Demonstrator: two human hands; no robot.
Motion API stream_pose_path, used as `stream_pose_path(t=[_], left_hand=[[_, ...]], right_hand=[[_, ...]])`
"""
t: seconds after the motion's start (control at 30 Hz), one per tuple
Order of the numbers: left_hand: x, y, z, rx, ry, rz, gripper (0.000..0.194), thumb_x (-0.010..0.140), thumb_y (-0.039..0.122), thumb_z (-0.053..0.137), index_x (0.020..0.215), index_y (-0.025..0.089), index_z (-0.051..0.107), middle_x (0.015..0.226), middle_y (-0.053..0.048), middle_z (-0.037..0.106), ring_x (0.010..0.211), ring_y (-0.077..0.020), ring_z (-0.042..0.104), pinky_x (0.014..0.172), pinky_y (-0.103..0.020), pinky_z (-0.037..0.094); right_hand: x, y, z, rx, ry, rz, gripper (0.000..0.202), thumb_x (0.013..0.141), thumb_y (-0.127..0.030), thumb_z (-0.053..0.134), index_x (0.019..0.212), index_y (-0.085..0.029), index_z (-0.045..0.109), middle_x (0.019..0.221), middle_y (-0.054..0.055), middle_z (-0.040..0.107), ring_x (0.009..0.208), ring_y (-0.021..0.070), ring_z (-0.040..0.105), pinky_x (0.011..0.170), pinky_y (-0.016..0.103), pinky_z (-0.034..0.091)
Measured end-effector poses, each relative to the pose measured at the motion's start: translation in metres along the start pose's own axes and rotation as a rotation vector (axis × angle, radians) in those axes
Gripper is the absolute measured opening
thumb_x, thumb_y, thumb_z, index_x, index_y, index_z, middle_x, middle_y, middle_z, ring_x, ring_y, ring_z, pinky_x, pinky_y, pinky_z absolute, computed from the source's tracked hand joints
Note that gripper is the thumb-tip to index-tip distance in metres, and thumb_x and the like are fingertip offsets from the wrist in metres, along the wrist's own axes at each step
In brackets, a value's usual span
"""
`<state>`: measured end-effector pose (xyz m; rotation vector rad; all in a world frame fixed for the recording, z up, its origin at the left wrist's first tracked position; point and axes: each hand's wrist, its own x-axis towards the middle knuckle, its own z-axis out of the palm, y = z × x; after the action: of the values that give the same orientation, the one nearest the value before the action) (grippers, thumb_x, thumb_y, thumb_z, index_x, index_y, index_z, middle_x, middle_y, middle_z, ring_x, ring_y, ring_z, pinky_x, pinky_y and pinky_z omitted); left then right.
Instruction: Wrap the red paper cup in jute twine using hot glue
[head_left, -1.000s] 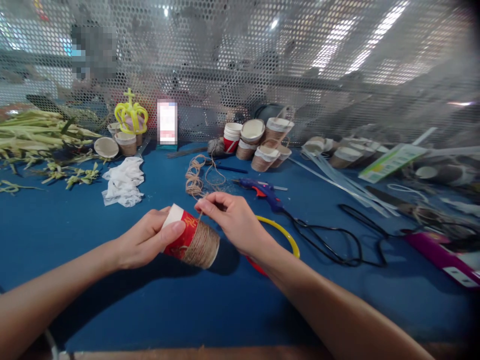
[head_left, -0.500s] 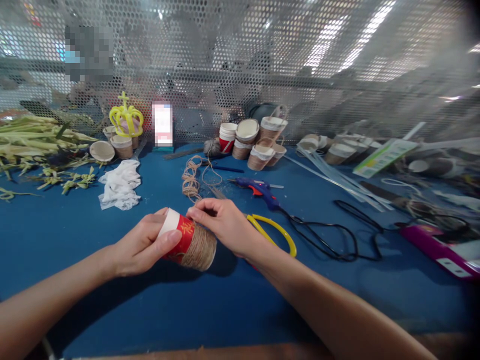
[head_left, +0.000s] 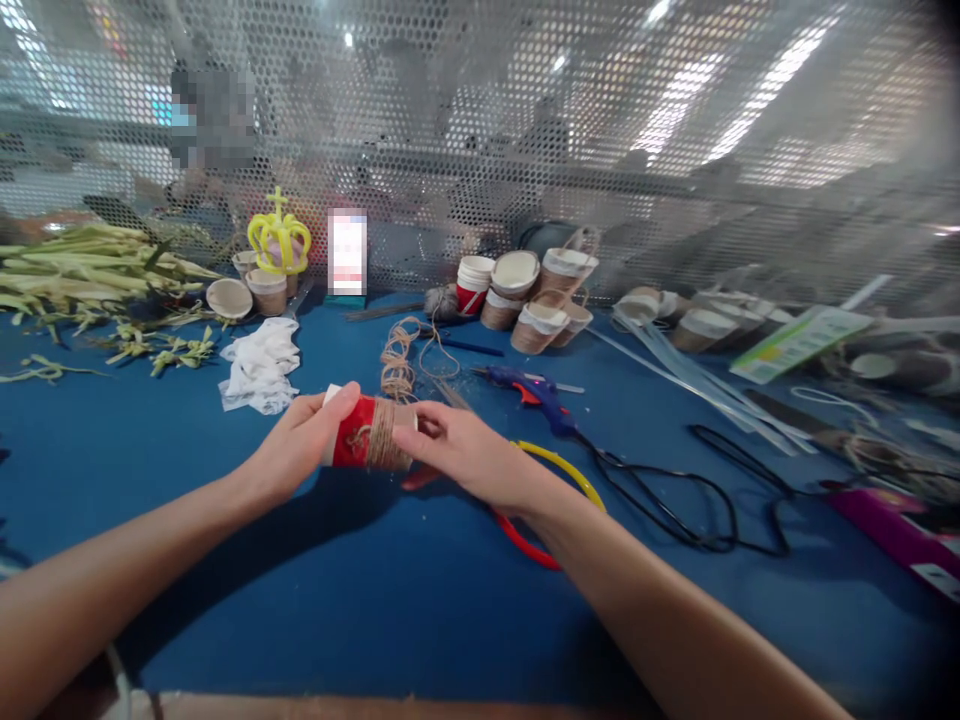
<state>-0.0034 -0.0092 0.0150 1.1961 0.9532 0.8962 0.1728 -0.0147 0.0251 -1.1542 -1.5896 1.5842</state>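
Note:
A red and white paper cup (head_left: 354, 432) lies on its side in the air above the blue table, its lower half wound with brown twine (head_left: 385, 436). My left hand (head_left: 300, 440) is closed round the cup's white-rimmed end, thumb on top. At the base end, my right hand (head_left: 457, 445) grips the cup with thumb in front and fingers behind, partly hidden. Just beyond the cup lies a loose hank of twine (head_left: 397, 360). Scissors with one yellow handle (head_left: 564, 470) and one red handle (head_left: 525, 545) lie beside and partly under my right wrist.
A blue glue gun (head_left: 532, 395) with a black cord (head_left: 675, 520) lies to the right, near a purple power strip (head_left: 892, 530). Twine-wrapped cups (head_left: 538, 328) stand at the back. White cloth (head_left: 261, 365), pale stalks (head_left: 97, 270) and a yellow crown (head_left: 279, 240) are on the left.
The cup has turned level and risen slightly. My right hand has moved from the twine near the red band to the cup's base. The whole view has shifted slightly.

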Motion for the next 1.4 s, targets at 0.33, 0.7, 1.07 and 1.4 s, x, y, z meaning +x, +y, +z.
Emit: stream_pose_path(t=[0.33,0.7,1.07,1.4], left_hand=[[0.002,-0.001,-0.007,0.195,-0.097,0.135,0.033,0.063,0.022,0.067,0.093,0.012,0.058,0.079,-0.002,0.065,0.065,-0.0110,0.055,0.065,-0.023,0.044],[0.002,0.001,-0.009,0.020,-0.203,-0.019,0.033,0.063,0.028,0.069,0.091,0.012,0.062,0.083,-0.005,0.067,0.072,-0.0146,0.058,0.069,-0.025,0.043],[0.001,-0.002,-0.003,0.009,-0.058,-0.051,0.030,0.072,0.042,0.059,0.073,0.012,0.063,0.065,-0.001,0.062,0.059,-0.0108,0.052,0.061,-0.023,0.039],[-0.003,-0.002,0.002,0.111,-0.170,-0.095,0.016,0.067,0.028,0.061,0.070,0.013,0.060,0.064,0.003,0.058,0.059,-0.0091,0.048,0.061,-0.021,0.037]], right_hand=[[0.006,-0.004,-0.005,0.199,0.048,0.084,0.026,0.075,-0.040,0.058,0.077,-0.015,0.055,0.073,0.003,0.058,0.061,0.0102,0.056,0.059,0.025,0.052],[-0.013,0.015,0.002,-0.379,0.253,-0.232,0.041,0.069,-0.028,0.063,0.105,-0.018,0.045,0.097,0.008,0.060,0.084,0.0193,0.060,0.076,0.038,0.050],[-0.021,0.028,0.009,-0.904,0.347,-0.638,0.050,0.070,-0.016,0.062,0.114,-0.020,0.038,0.111,0.012,0.049,0.107,0.0234,0.047,0.092,0.044,0.041],[-0.024,0.024,0.007,-0.771,0.139,-0.486,0.058,0.073,-0.028,0.060,0.124,-0.015,0.036,0.125,0.014,0.045,0.117,0.0229,0.041,0.098,0.043,0.035]])
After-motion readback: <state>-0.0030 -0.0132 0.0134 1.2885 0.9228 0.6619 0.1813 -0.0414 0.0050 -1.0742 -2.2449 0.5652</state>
